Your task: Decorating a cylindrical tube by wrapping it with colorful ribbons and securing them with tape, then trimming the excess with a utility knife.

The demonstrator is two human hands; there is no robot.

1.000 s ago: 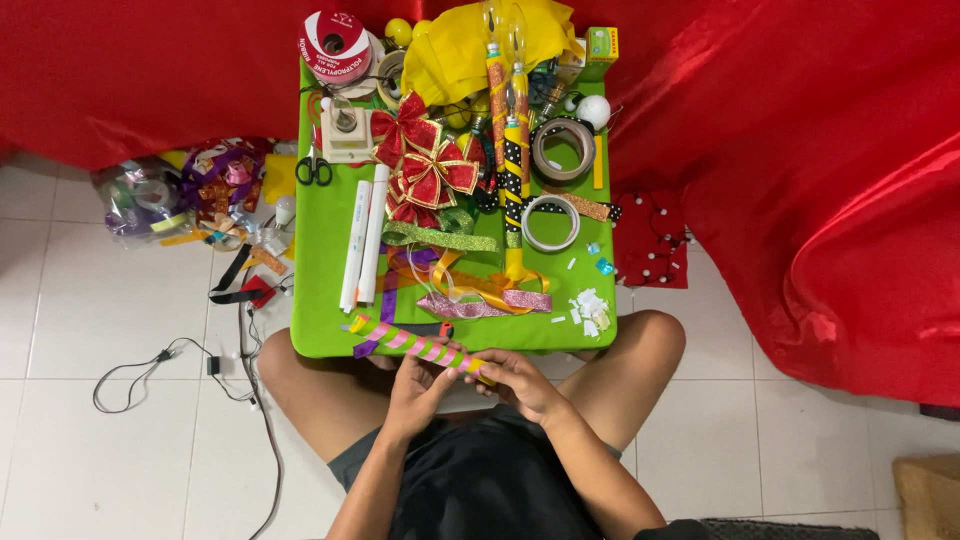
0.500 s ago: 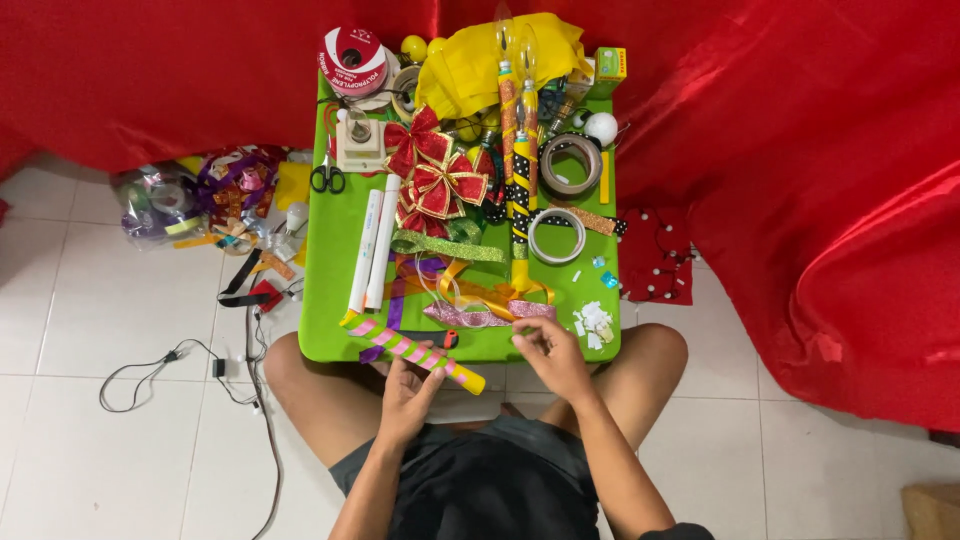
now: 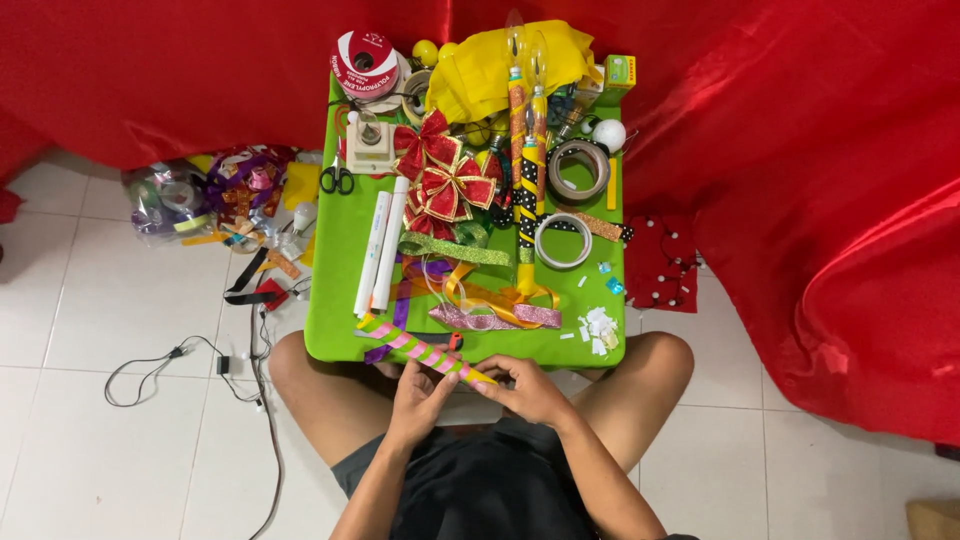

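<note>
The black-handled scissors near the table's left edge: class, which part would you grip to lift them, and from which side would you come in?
Grip the scissors by the two black handle loops, which show at their near end and give fingers a safe hold. Come in from the left edge of the green table, since a white tube and red bows crowd the right. The blade end is too small to make out clearly.

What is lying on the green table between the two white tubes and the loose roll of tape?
In the head view, between the white tubes and the tape roll lie a glittery green ribbon strip and red-and-gold bows.
</note>
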